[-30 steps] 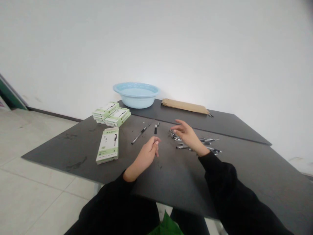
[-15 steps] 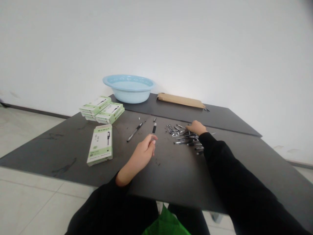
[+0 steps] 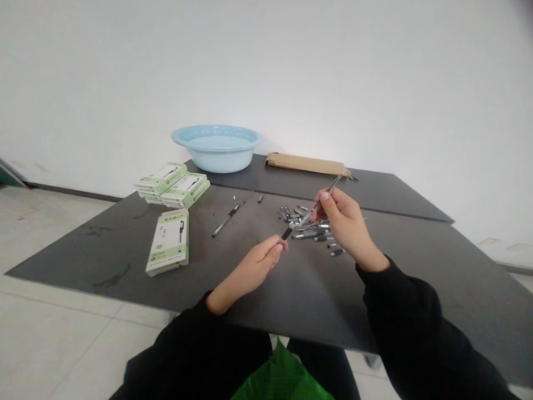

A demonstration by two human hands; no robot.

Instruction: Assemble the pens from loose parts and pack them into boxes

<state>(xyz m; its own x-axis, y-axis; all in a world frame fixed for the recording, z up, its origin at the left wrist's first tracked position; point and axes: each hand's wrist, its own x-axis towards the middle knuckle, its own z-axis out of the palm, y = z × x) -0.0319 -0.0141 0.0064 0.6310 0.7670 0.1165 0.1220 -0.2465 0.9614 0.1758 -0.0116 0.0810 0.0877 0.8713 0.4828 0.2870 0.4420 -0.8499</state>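
Observation:
My left hand (image 3: 261, 260) is closed on a pen barrel with a black grip (image 3: 286, 233), which tilts up to the right. Between the thumb and fingers of my right hand (image 3: 345, 223) is a thin pen refill (image 3: 335, 181), slanting down toward the barrel's upper end. The two parts meet or nearly meet; I cannot tell whether the refill is inside. Just beyond and below my right hand lies a heap of pen parts (image 3: 308, 235), black and clear, partly hidden by it. A whole-looking pen (image 3: 225, 220) lies alone to the left.
An upright-printed green and white box (image 3: 169, 240) lies on the dark table (image 3: 258, 300) at left, with stacked boxes (image 3: 183, 189) behind it. A light blue basin (image 3: 220, 160) and a brown paper packet (image 3: 306, 164) are at the back. A small dark piece (image 3: 260, 199) lies mid-table.
My right hand has lifted from the heap with a refill and come left and nearer. My left hand has moved right with the barrel, bringing the two together.

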